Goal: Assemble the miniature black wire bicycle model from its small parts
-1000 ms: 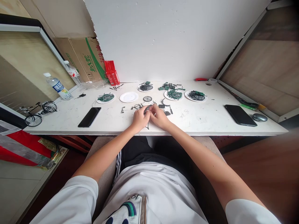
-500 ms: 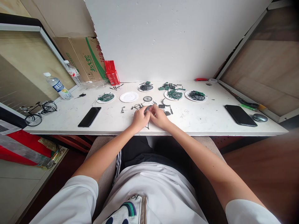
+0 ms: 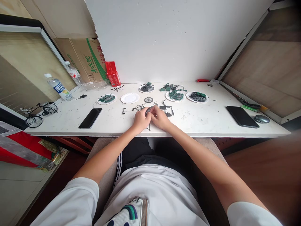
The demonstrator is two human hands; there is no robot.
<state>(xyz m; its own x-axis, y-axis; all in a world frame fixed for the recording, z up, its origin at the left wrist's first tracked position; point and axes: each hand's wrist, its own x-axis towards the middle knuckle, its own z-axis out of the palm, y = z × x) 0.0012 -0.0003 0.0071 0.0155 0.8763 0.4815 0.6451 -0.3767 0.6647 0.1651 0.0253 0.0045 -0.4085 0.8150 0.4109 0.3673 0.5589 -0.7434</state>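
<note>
My left hand (image 3: 140, 120) and my right hand (image 3: 160, 118) meet at the middle of the white table (image 3: 202, 121), fingers curled together around a small dark model wheel part (image 3: 148, 110). A thin dark rod (image 3: 149, 127) sticks down below the hands. Just beyond them lie a loose small wheel (image 3: 148, 99) and several small dark metal pieces (image 3: 138, 107). Paper plates hold green and black model parts: one plate at the left (image 3: 106, 99), one at the back (image 3: 146, 88), two at the right (image 3: 175, 95) (image 3: 197, 96). An empty paper plate (image 3: 129, 98) sits between them.
A black phone (image 3: 90, 118) lies left of my hands, another phone (image 3: 242, 116) and a grey mouse (image 3: 261, 118) at the right. A finished model bicycle (image 3: 39, 113), two water bottles (image 3: 58, 87), a cardboard box (image 3: 86, 59) and a red pack (image 3: 113, 74) stand at the left.
</note>
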